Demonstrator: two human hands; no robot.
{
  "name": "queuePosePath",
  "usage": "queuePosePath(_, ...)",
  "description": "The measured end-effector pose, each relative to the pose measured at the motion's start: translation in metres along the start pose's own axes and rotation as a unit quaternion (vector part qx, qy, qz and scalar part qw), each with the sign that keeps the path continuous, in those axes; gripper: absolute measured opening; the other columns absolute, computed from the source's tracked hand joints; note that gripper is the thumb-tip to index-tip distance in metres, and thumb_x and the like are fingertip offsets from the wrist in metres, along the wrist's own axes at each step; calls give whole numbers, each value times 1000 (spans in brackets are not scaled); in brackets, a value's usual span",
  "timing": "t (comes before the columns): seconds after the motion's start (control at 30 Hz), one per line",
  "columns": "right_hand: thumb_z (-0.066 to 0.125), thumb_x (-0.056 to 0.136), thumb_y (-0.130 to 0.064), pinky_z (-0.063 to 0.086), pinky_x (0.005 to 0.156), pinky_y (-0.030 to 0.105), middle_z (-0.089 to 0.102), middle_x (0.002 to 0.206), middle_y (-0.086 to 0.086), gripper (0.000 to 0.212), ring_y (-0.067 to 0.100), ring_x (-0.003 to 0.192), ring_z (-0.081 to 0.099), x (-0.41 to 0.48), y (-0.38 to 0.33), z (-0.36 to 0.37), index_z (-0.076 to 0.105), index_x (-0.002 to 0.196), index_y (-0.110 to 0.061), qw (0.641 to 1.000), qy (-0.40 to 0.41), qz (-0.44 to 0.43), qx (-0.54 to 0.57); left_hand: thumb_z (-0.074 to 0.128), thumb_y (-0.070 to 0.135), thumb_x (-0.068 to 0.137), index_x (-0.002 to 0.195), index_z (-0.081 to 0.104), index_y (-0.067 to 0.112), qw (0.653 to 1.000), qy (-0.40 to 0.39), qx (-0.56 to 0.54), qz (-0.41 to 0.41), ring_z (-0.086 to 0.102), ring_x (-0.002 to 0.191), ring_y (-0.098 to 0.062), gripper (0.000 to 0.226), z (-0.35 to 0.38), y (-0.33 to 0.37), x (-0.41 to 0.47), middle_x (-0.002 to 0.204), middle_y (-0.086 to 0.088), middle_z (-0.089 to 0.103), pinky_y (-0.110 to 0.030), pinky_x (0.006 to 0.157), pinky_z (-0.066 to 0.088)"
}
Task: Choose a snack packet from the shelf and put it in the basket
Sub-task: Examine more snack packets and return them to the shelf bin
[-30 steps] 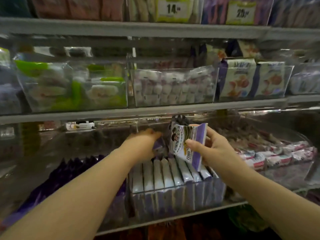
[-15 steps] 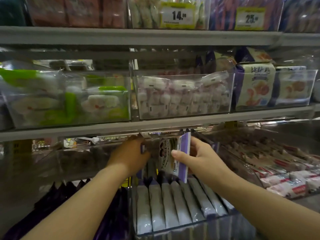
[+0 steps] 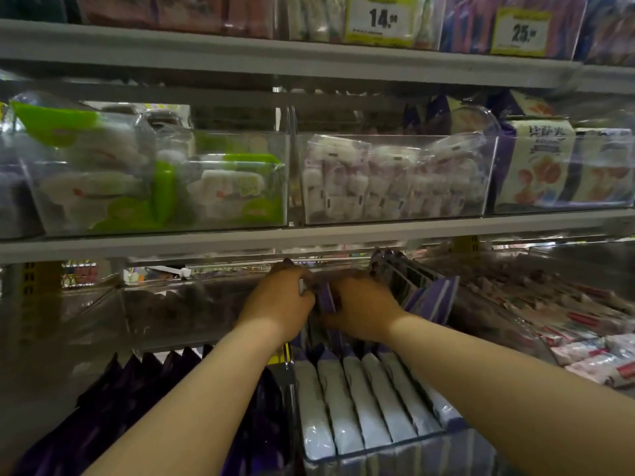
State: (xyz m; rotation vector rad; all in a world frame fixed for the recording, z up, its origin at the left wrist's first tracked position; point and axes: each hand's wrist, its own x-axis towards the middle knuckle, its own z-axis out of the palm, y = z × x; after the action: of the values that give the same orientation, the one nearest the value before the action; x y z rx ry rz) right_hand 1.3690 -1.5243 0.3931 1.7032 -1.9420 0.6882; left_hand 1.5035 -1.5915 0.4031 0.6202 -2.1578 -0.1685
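Your two hands meet at the centre of the frame, inside a clear bin [image 3: 395, 448] on the lower shelf [image 3: 206, 240]. Your left hand [image 3: 278, 300] has its fingers curled over the tops of the row of packets [image 3: 360, 400] standing in that bin. Your right hand [image 3: 364, 307], just beside it, is clamped on a purple-edged snack packet [image 3: 324, 298], which stands upright between the two hands, touching both. You appear to be at the choosing step, with one packet gripped but not yet clear of the row. Next, lift it free without dragging its neighbours along, then carry it to the basket, which is not in view.
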Motion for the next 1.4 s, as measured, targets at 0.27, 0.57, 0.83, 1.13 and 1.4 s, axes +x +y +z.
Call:
queuePosePath(0.27,61,89,-30,44,81,27,62,121,5,38,25,106,59,-1,15,-2,59,126,-24,992,-74,-70,-76,51,13,95,131,59,15,997,58,-53,0,54,118,-23,36,6,-5,0,133,-8,56,-17,87,32)
queuePosePath(0.57,53,91,-7,37,59,13,58,83,-8,26,6,65,49,8,10,-18,69,111,-13,958,-265,-72,-77,50,15,90,80,60,8,999,-43,18,4,58,87,-29,16,0,-3,3,90,-10,58,-41,80,50)
queuePosePath(0.83,51,91,-5,44,96,27,61,127,0,36,13,109,56,-5,17,-27,63,122,-19,977,-133,-44,158,40,56,93,103,65,30,996,-65,59,-11,60,95,-17,38,4,-3,5,104,6,65,-39,89,50)
queuePosePath(1.13,55,88,-42,26,111,46,36,152,5,71,33,137,32,-30,48,-47,26,150,-24,972,-7,94,-216,43,48,96,116,63,27,997,-61,46,-17,56,106,-22,35,2,-6,4,121,3,56,-39,95,47)
queuePosePath(1.4,53,88,-47,12,116,47,51,142,3,56,26,134,42,-26,40,-42,42,142,-34,966,-21,72,-247,49,43,93,104,64,36,999,-36,20,-24,60,97,-18,20,0,-5,-1,110,8,63,-37,89,51)
